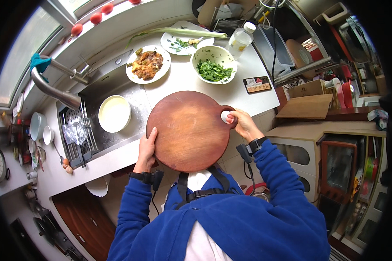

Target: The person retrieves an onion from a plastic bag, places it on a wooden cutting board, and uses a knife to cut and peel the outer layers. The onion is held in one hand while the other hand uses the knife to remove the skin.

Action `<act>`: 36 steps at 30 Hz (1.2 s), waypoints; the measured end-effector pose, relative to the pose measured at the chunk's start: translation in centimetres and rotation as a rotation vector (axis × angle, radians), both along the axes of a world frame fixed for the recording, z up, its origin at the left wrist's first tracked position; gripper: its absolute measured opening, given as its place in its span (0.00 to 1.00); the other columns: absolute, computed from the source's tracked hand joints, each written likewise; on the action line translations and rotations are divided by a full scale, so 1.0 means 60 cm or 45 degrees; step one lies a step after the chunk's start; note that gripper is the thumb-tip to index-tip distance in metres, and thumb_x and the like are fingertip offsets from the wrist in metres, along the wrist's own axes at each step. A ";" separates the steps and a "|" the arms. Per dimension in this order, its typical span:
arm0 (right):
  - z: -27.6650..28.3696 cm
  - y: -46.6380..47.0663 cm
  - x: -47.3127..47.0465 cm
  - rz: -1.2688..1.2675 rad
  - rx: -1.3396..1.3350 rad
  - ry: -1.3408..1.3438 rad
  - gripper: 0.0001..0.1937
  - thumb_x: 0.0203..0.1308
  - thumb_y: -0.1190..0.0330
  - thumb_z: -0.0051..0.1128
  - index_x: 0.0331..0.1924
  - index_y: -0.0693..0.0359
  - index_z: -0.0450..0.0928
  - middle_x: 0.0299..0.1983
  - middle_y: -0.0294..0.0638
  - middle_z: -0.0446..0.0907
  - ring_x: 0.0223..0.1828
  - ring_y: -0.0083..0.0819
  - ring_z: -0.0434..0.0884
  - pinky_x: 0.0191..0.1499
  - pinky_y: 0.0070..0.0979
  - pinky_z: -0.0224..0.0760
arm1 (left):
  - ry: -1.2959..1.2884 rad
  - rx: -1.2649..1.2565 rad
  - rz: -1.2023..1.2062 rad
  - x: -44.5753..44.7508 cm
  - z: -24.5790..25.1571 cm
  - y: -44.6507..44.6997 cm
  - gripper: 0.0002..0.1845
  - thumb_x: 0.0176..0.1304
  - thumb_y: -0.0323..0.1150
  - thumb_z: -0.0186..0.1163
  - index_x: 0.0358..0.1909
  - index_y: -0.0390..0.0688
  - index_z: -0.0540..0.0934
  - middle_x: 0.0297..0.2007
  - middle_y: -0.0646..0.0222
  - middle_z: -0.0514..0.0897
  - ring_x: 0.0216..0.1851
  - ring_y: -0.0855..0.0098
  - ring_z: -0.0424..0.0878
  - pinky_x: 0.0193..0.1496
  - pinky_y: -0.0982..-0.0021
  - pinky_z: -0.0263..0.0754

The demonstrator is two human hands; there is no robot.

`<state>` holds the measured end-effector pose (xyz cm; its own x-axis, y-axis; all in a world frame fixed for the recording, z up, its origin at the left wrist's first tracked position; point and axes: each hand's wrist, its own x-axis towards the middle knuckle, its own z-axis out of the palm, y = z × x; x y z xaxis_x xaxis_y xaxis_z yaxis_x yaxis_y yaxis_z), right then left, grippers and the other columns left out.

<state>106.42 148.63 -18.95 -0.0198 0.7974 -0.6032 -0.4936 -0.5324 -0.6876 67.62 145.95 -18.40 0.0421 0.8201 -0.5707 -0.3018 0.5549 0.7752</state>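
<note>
A round wooden cutting board [187, 130] is held in front of my body, partly over the counter's front edge. My left hand [147, 150] grips its left rim, with the thumb on the upper face and the fingers hidden beneath. At the other side my right hand [245, 122] holds the ring-shaped handle [228, 108], the fingers wrapped about it and seen through its hole. Beyond the board stands a white bowl of chopped green leaves [215, 70]. To the left of that bowl is a plate of cooked food [148, 65].
A cream bowl [114, 113] sits in the steel sink [114, 86], below a curved faucet [54, 89]. Farther back are a plate with chopped greens [183, 45], a long green stalk [179, 30] and a plastic bottle [241, 39]. A phone [257, 85] lies near the counter's right edge.
</note>
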 end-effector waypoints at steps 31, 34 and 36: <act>-0.129 0.024 -0.065 -0.481 -0.224 -0.547 0.16 0.58 0.69 0.55 0.44 0.72 0.85 0.50 0.67 0.84 0.55 0.60 0.84 0.55 0.46 0.78 | 1.444 0.141 -1.118 -0.080 -0.109 0.197 0.36 0.76 0.63 0.48 0.54 0.34 0.75 0.35 0.59 0.84 0.27 0.65 0.86 0.19 0.68 0.72; -0.152 -0.069 0.003 -0.596 -0.171 -0.570 0.12 0.51 0.69 0.61 0.31 0.73 0.86 0.32 0.64 0.85 0.40 0.54 0.87 0.44 0.44 0.80 | 2.084 1.006 -1.311 -0.068 -0.062 0.186 0.41 0.75 0.62 0.54 0.68 0.31 0.71 0.48 0.42 0.86 0.52 0.49 0.84 0.51 0.56 0.79; -0.171 -0.164 0.065 -0.753 -0.284 -0.403 0.08 0.52 0.68 0.60 0.24 0.66 0.79 0.21 0.50 0.75 0.26 0.42 0.76 0.30 0.43 0.67 | 1.971 0.859 -0.805 -0.044 -0.046 0.150 0.34 0.76 0.57 0.55 0.62 0.31 0.78 0.51 0.39 0.85 0.52 0.47 0.83 0.56 0.55 0.76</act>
